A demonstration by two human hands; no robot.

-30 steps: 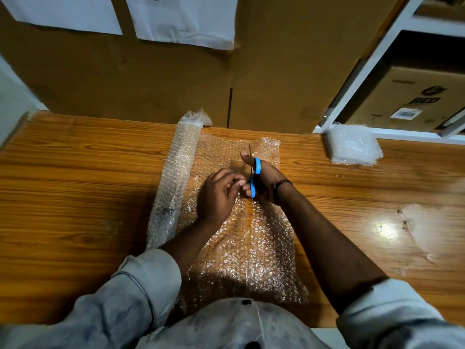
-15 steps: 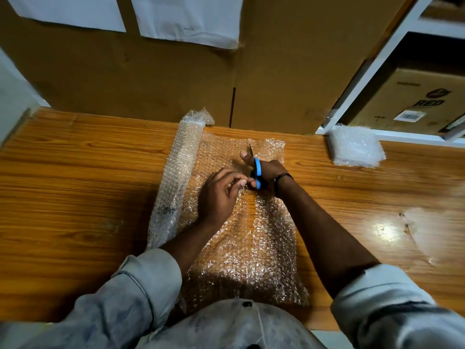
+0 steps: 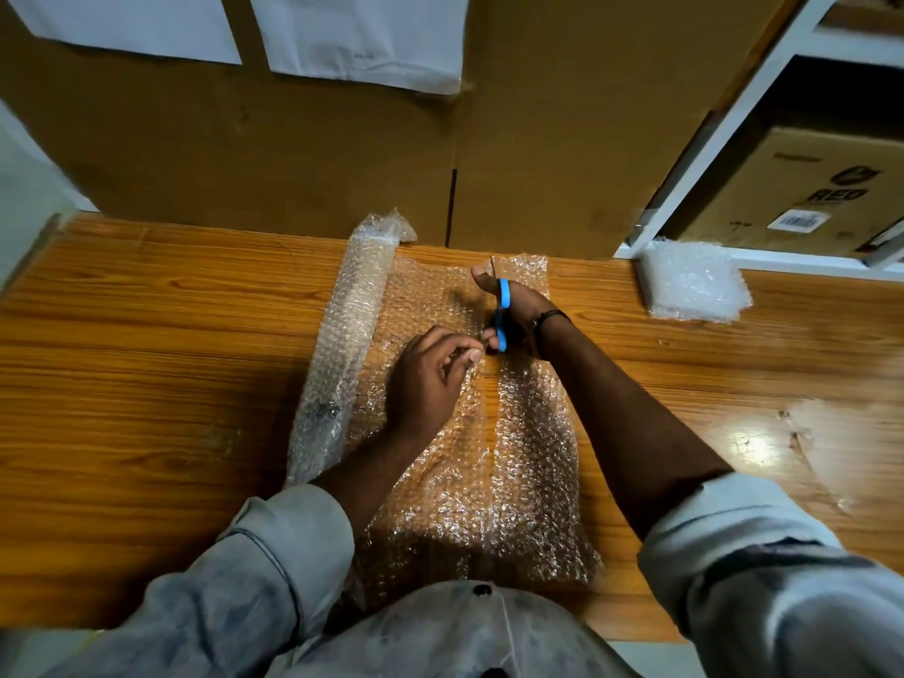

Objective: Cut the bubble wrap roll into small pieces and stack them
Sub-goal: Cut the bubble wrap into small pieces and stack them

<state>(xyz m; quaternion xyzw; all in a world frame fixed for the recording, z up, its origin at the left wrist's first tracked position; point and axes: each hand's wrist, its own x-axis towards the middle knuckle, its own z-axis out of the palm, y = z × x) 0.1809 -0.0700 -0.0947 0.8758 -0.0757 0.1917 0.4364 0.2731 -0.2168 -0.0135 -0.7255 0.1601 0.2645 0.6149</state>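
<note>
Beside left hand (image 3: 430,379), right hand (image 3: 518,310) grips scissors (image 3: 502,313) on bubble wrap (image 3: 469,462).

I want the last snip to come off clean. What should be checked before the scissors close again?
1. Scissors held in the right hand: ok.
2. Left hand pinning the sheet beside the cut line: ok.
3. Left fingers clear of the blades: cannot tell, they sit very close.
4. Slit straight up the sheet: ok.
5. Uncut margin at the far edge: small, ok.
6. Stack has room on the table: ok.
</note>
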